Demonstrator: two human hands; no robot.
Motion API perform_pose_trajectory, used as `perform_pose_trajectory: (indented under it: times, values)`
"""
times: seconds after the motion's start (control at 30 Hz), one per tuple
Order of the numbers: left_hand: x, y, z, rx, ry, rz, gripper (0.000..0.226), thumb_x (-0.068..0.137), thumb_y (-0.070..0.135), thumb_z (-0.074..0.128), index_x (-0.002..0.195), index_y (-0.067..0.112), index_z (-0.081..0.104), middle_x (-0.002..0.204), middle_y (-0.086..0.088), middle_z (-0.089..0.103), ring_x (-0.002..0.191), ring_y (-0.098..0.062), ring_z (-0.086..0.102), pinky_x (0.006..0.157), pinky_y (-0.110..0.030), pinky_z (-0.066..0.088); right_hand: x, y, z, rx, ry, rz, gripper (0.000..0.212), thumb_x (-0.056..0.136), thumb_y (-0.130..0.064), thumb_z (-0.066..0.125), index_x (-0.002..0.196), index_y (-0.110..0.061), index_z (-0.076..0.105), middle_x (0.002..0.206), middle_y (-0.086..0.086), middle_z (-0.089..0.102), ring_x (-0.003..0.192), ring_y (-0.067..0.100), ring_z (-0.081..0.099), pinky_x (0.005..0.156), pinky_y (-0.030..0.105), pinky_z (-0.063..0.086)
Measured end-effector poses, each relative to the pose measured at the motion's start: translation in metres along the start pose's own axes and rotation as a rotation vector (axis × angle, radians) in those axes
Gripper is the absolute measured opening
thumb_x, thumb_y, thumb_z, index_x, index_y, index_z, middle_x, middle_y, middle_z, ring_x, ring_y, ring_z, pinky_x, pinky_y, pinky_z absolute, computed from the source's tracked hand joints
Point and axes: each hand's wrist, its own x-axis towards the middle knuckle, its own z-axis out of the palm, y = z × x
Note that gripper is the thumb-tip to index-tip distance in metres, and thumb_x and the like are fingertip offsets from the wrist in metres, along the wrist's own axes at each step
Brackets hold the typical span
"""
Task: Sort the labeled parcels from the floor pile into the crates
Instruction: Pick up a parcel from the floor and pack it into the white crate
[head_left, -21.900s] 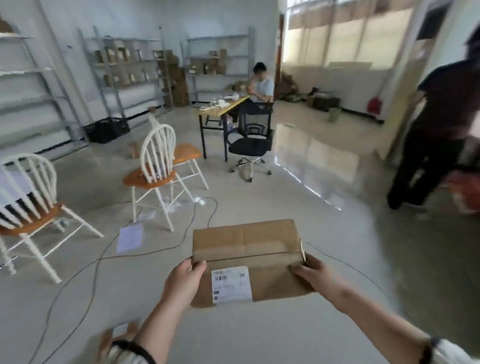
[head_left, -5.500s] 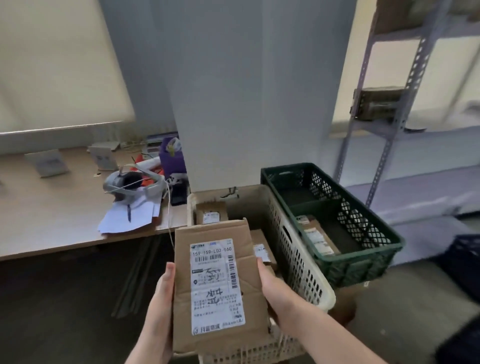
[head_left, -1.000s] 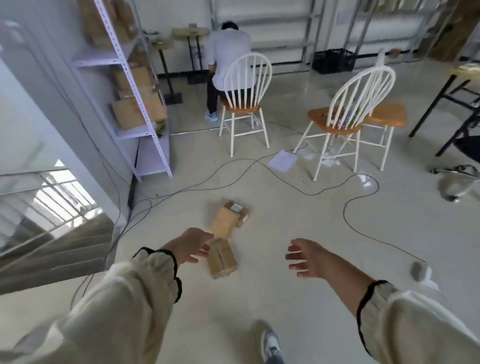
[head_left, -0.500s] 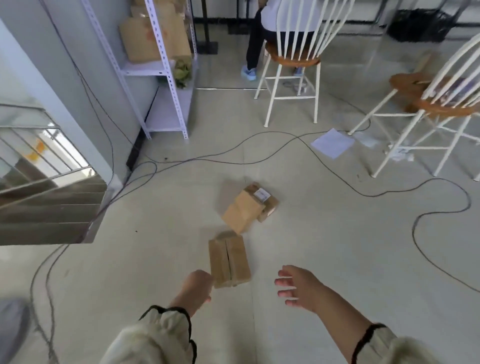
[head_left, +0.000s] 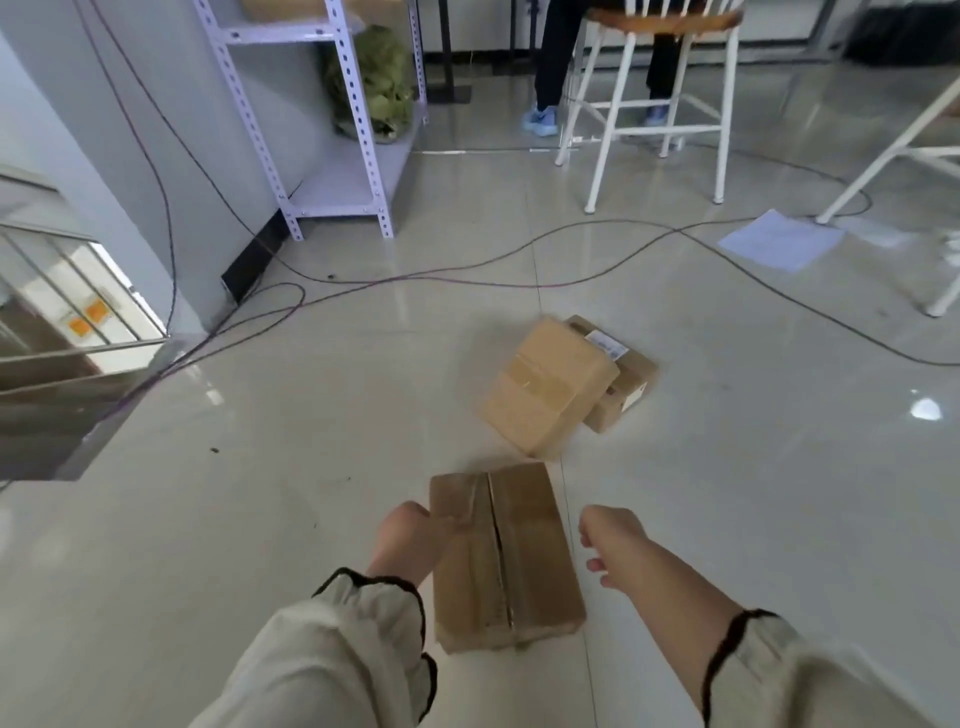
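While flat on glossy tile (head_left: 260, 519), creased cardboard parcel (head_left: 519, 561); left fingers (head_left: 415, 514) at its edge, grip unclear, right fingers (head_left: 592, 564) loose.

left hand (head_left: 410, 540) reached nearest parcel (head_left: 506, 558) edge | right hand (head_left: 615, 538) now alongside

Cables (head_left: 467, 280) cross floor near shelf (head_left: 358, 130), chair (head_left: 660, 104), paper (head_left: 779, 247).
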Motion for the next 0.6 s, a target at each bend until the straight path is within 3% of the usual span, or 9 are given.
perform_pose_trajectory:
  times: [0.07, 0.17, 0.27, 0.4, 0.53, 0.6]
  values:
    - [0.002, -0.015, 0.008, -0.014, -0.042, -0.057, 0.034, 0.086, 0.033, 0.062, 0.11, 0.009, 0.059, 0.104, -0.008, 0.064, 0.104, -0.028, 0.06, 0.081, -0.032, 0.049, -0.002, 0.006, 0.01, -0.093, 0.021, -0.043, 0.013, 0.091, -0.014, 0.044, 0.092, -0.004, 0.052, 0.093, 0.014, 0.053, 0.066, 0.024, 0.048, 0.055, 0.024, 0.036]
    - [0.006, -0.026, 0.01, 0.023, -0.003, -0.081, 0.054, 0.089, 0.03, 0.061, 0.135, 0.006, 0.047, 0.131, -0.012, 0.055, 0.121, -0.028, 0.052, 0.099, -0.033, 0.045, -0.002, 0.016, 0.019, -0.367, 0.003, -0.151, 0.03, 0.094, -0.016, 0.043, 0.115, -0.002, 0.059, 0.111, 0.016, 0.061, 0.09, 0.028, 0.058, 0.066, 0.025, 0.038]
    - [0.021, -0.026, 0.012, 0.026, -0.009, -0.077, 0.051, 0.089, 0.027, 0.059, 0.133, 0.005, 0.048, 0.125, -0.013, 0.059, 0.118, -0.03, 0.055, 0.096, -0.037, 0.047, 0.007, 0.013, 0.023, -0.429, -0.027, -0.184, 0.037, 0.094, -0.015, 0.041, 0.125, -0.002, 0.056, 0.107, 0.012, 0.057, 0.09, 0.025, 0.053, 0.065, 0.025, 0.039]
    - [0.029, -0.021, 0.027, -0.001, -0.069, -0.064, 0.033, 0.086, 0.024, 0.056, 0.11, 0.001, 0.06, 0.104, -0.015, 0.066, 0.099, -0.032, 0.063, 0.078, -0.035, 0.052, 0.015, 0.006, 0.029, -0.299, -0.057, -0.118, 0.036, 0.094, -0.02, 0.047, 0.124, -0.002, 0.053, 0.105, 0.012, 0.055, 0.089, 0.025, 0.053, 0.07, 0.028, 0.043]
    - [0.021, -0.024, 0.027, -0.147, -0.02, -0.131, 0.033, 0.088, 0.033, 0.055, 0.1, 0.003, 0.062, 0.096, -0.015, 0.067, 0.087, -0.031, 0.065, 0.077, -0.037, 0.055, 0.013, 0.011, 0.023, -0.119, -0.104, -0.064, 0.034, 0.09, -0.017, 0.051, 0.12, -0.001, 0.054, 0.109, 0.015, 0.06, 0.095, 0.03, 0.06, 0.08, 0.035, 0.053]
    - [0.019, -0.025, 0.021, -0.304, -0.034, -0.178, 0.041, 0.094, 0.04, 0.045, 0.106, 0.003, 0.058, 0.098, -0.015, 0.065, 0.084, -0.032, 0.064, 0.073, -0.038, 0.053, 0.014, 0.009, 0.016, -0.05, -0.129, -0.089, 0.023, 0.089, -0.014, 0.05, 0.104, 0.0, 0.059, 0.099, 0.015, 0.064, 0.086, 0.031, 0.064, 0.077, 0.037, 0.057]
